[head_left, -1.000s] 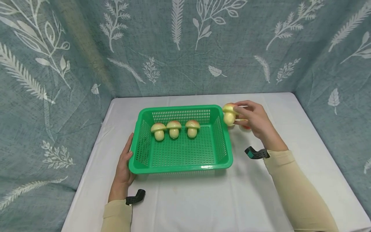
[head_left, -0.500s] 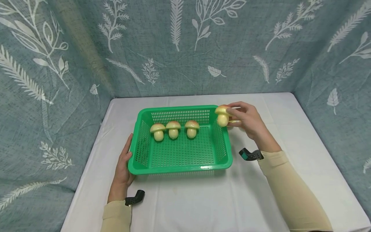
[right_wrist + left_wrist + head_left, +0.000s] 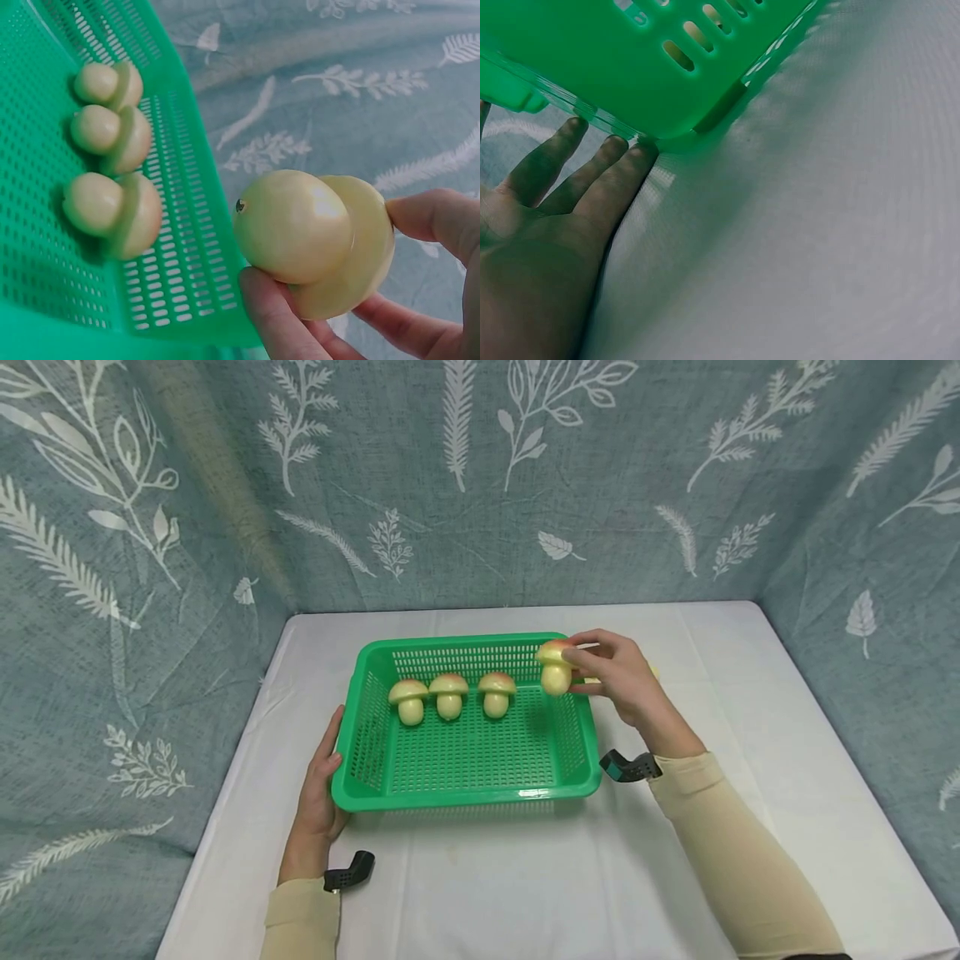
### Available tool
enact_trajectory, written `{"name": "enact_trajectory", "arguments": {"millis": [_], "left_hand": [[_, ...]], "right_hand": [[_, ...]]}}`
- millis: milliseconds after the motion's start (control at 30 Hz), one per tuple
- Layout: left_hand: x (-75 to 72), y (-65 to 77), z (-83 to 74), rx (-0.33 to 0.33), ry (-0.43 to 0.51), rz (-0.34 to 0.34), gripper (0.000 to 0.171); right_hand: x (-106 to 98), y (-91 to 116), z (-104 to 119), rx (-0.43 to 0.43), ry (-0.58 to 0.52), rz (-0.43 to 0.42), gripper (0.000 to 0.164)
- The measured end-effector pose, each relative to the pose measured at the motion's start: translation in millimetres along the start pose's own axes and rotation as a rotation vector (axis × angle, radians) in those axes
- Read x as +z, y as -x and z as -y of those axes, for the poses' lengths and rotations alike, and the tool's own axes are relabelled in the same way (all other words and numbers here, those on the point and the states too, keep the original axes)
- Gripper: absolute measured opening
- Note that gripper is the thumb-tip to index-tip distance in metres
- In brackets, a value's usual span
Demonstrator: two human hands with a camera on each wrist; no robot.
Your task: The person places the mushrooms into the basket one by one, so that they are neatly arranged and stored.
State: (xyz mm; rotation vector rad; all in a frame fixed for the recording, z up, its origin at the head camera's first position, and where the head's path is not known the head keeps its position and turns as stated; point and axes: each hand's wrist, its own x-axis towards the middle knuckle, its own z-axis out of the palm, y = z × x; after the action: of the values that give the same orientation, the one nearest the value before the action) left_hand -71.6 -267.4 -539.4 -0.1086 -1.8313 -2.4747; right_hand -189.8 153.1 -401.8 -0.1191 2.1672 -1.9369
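Note:
A green plastic basket sits on the table, and three toy mushrooms stand in a row along its back half. Each has a pale yellow stem and a reddish-topped cap. My right hand pinches a fourth such mushroom by its cap over the basket's right end. In the right wrist view, thumb and fingers lie round the cap of this mushroom, its stem pointing away from the palm. My left hand rests against the basket's left side, its fingers nearly straight at the wall's lower edge.
A small yellow thing shows from behind the right hand, mostly hidden. A white cloth covers the table. Grey-green leaf-patterned curtains hang at the back and both sides.
The right hand has moved left with its mushroom, from beside the basket's right rim to over the inside. The left hand, the basket and the three mushrooms in it stay in place.

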Motion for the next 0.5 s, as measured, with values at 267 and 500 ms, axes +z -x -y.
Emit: {"name": "enact_trajectory", "arguments": {"millis": [267,500], "left_hand": [[-1.1,-0.6,1.9,-0.006,-0.019,-0.003,0.074],[-1.5,-2.1,1.5,0.006,-0.015,0.004,0.073]], "right_hand": [[11.6,2.0,-5.3,0.026,-0.014,0.029,0.042],[26.5,1.2,-7.2,0.030,-0.008,0.051,0.040]]}}
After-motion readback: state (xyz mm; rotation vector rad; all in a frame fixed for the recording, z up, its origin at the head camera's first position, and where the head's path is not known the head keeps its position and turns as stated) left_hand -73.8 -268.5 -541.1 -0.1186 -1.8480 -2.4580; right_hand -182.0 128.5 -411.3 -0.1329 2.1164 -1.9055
